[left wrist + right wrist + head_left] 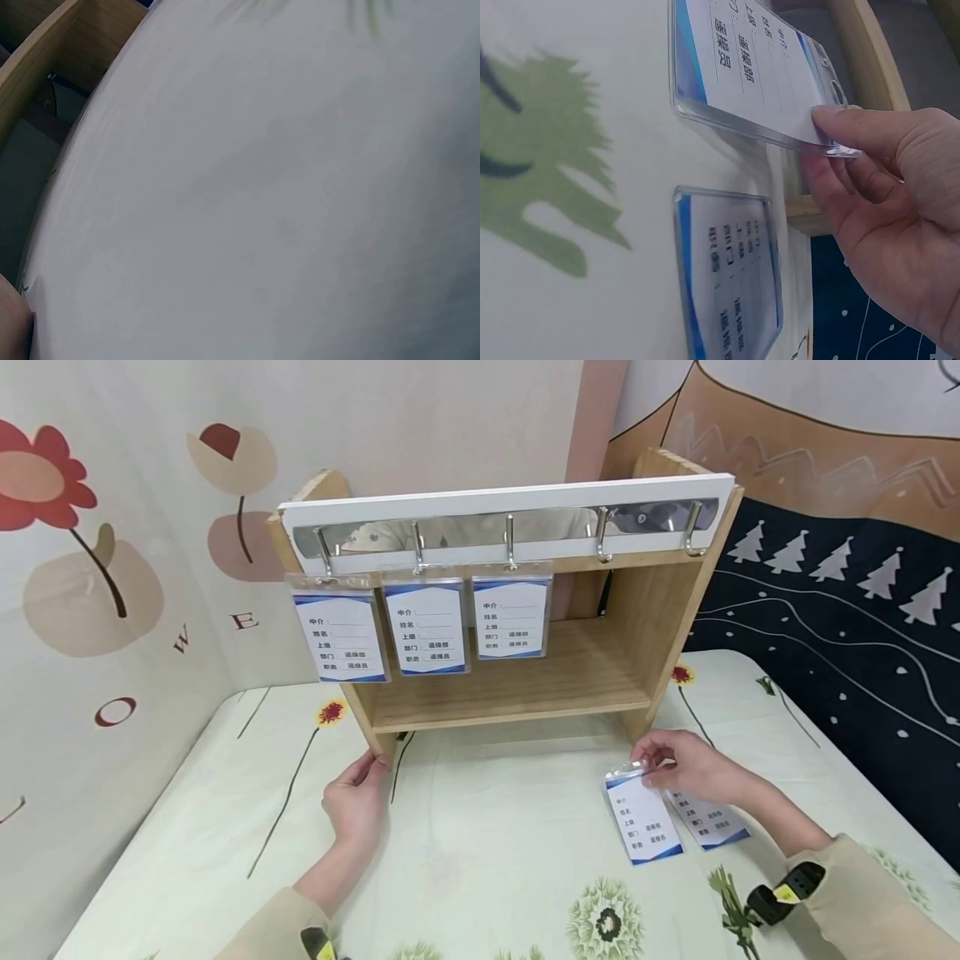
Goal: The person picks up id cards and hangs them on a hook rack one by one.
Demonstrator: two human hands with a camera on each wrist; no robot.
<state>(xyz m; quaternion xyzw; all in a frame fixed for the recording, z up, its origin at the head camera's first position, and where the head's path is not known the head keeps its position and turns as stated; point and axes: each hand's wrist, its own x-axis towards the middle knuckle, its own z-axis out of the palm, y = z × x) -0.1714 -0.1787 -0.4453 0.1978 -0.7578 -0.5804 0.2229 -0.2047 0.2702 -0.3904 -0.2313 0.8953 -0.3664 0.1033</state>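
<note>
At the far left, a pale wall covering (150, 593) carries printed flowers and letters. Next to it, the person's left hand (356, 802) pinches the bottom corner of the left side of a wooden shelf (517, 681), thumb and fingers closed on the wood. The shelf stands on a table (480, 852) with a pale, flower-printed cover.

Along the shelf's top front runs a white rail (495, 499) with five metal hooks. From the three on the left hang clear-sleeved cards: the left card (341, 635), tilted a little, the middle card (427, 627) and the third card (512, 618).

Near the shelf's right foot, the right hand (693, 766) has its fingers clamped on the top end of a fourth card (645, 818), held at a slant; I can't tell whether its lower edge touches the cover. Just right of that, a fifth card (708, 820) lies on the table, partly under the hand. Farthest right hangs dark fabric (847, 635) with white trees.
</note>
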